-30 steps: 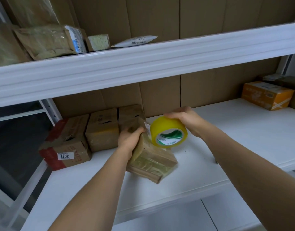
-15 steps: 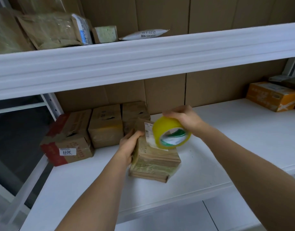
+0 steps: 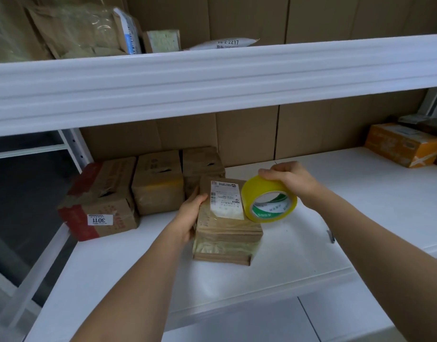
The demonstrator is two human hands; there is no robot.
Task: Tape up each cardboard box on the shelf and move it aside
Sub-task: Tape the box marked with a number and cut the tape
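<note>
I read "3011", upside down, on red-edged box's white sticker; "2217" on upper-shelf white pouch

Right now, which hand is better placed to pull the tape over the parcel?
The right hand: it already grips the yellow tape roll at the parcel's right edge. The left hand holds the parcel's left side, steadying it.

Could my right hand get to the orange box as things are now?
Probably yes, but not freely: the right hand grips the tape roll, so it would need setting down. The shelf between it and the orange box looks bare.
</note>
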